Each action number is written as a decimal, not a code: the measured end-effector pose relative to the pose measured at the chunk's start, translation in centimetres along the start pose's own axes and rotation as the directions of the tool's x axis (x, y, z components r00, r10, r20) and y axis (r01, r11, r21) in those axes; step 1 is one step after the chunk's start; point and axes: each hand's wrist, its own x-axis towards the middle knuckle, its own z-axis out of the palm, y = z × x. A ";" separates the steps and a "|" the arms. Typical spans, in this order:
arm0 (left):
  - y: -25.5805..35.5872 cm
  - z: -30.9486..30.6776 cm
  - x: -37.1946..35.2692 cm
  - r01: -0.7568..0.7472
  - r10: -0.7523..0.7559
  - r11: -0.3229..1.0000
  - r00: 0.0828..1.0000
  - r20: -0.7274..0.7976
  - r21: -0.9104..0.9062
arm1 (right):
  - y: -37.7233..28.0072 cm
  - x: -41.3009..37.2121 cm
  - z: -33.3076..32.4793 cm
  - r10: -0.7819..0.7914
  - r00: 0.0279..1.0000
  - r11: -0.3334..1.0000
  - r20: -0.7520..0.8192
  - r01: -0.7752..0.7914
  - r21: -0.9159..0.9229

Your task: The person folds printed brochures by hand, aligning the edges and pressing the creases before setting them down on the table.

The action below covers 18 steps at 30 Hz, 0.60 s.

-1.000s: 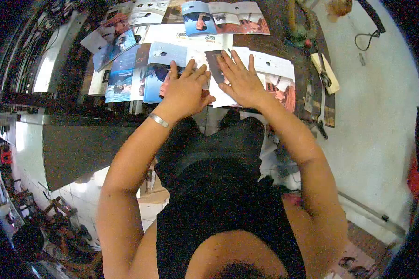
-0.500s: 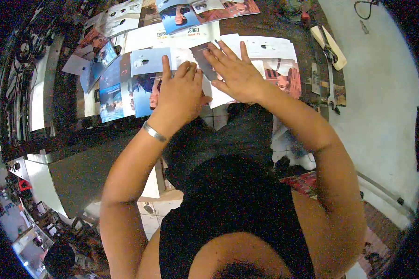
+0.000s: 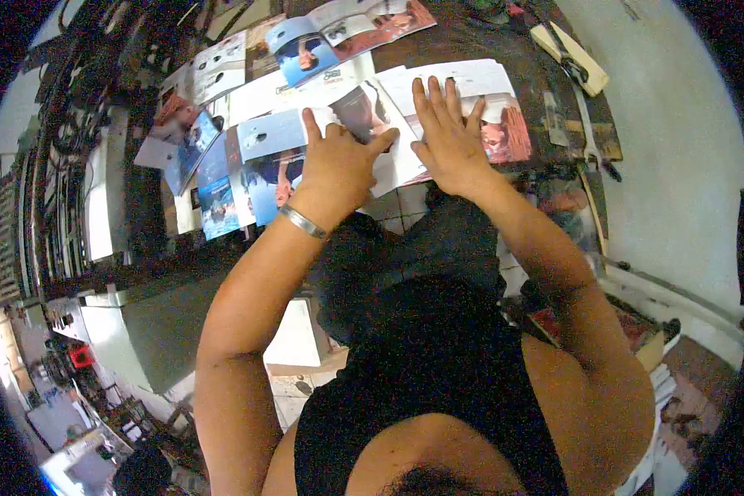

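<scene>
Both hands lie flat on overlapping printed sheets at the near edge of the surface, each grip spread open and clamped on nothing. The left hand presses the blue sheet, its thumb reaching toward the dark sheet. The right hand has slid rightward off that dark sheet onto the white-and-red sheet, leaving the dark sheet uncovered between the hands.

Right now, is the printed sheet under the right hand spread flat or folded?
Spread flat: the right hand lies open-palmed on the printed sheet, which rests level on the workbench.
</scene>
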 end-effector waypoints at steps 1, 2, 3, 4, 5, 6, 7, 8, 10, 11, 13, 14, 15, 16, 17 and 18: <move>0.1 -0.3 0.1 0.004 -0.004 1.000 1.000 0.028 0.001 | 0.0 -0.5 -0.2 0.043 0.999 0.999 0.003 -0.043 0.006; 0.1 -0.1 0.4 -0.005 0.003 0.999 0.999 0.034 0.040 | -0.1 -0.8 -0.4 0.085 0.996 0.996 0.005 -0.085 0.015; 0.2 -0.2 0.6 -0.008 0.006 0.999 0.999 0.042 0.046 | -0.1 -1.0 -0.4 0.122 0.993 0.992 0.008 -0.122 0.025; 0.2 -0.4 0.6 -0.009 0.006 0.999 0.999 0.052 0.051 | -0.1 -1.1 -0.3 0.144 0.989 0.989 -0.009 -0.144 0.027; 0.1 -0.5 0.7 -0.007 0.003 0.998 0.998 0.062 0.055 | -0.1 -1.1 -0.1 0.145 0.989 0.989 -0.032 -0.145 0.019; 0.1 -0.5 0.6 -0.017 0.014 0.998 0.999 0.052 0.059 | 0.0 -1.0 0.1 0.144 0.988 0.990 -0.053 -0.143 0.011; 0.1 -0.4 0.6 -0.027 0.024 0.998 0.999 0.042 0.062 | 0.0 -1.0 0.4 0.141 0.987 0.990 -0.073 -0.141 0.002; 0.1 -0.3 0.6 -0.037 0.035 0.997 0.999 0.033 0.063 | 0.0 -0.8 0.5 0.134 0.987 0.991 -0.086 -0.134 0.006; 0.0 0.2 0.5 -0.045 0.045 0.998 0.999 -0.008 0.052 | 0.1 0.0 0.6 0.115 0.988 0.993 -0.107 -0.114 0.015; -0.1 0.3 0.6 -0.047 0.048 0.998 0.998 -0.031 0.049 | 0.2 0.6 0.6 0.106 0.991 0.994 -0.088 -0.106 -0.004; -0.2 0.6 0.7 -0.052 0.054 0.998 0.997 -0.052 0.036 | 0.2 1.9 0.8 0.087 0.995 0.995 -0.050 -0.089 -0.041; -0.3 0.7 0.8 -0.055 0.056 0.998 0.996 -0.063 0.029 | 0.4 2.6 1.2 0.075 0.996 0.996 -0.042 -0.076 -0.044; -0.3 0.6 0.9 -0.059 0.061 0.998 0.996 -0.060 0.036 | 0.6 3.3 1.6 0.066 0.997 0.996 -0.050 -0.068 -0.052; -0.3 0.6 1.0 -0.064 0.066 0.997 0.996 -0.055 0.041 | 0.7 4.1 2.0 0.057 0.997 0.996 -0.057 -0.060 -0.059; -0.3 0.7 1.0 -0.067 0.069 0.997 0.996 -0.048 0.045 | 0.6 4.7 2.5 0.047 0.997 0.997 -0.061 -0.051 -0.064; -0.4 1.0 1.1 -0.071 0.076 0.995 0.995 -0.067 0.075 | 0.6 5.7 2.8 0.058 0.998 0.996 -0.033 -0.060 -0.069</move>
